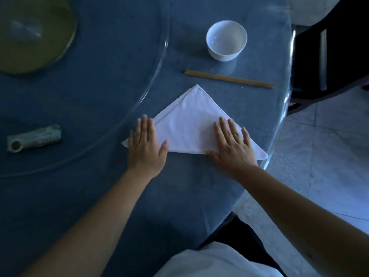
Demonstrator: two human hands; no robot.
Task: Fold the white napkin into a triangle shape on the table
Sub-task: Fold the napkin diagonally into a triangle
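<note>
Your left hand [146,145] and right hand [233,145] lie open, palms flat, pressing the folded white napkin [189,124] onto the table [99,96].

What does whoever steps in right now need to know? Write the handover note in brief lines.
Left hand: flat, palm down on the napkin's left corner, gripping nothing.
Right hand: flat, palm down on the right part, gripping nothing.
White napkin: lies as a triangle on the blue table, point toward the chopsticks and white bowl, long folded edge nearest the person.
Done: triangle fold.
Left: probably only smoothing, then lift the hands.
</note>
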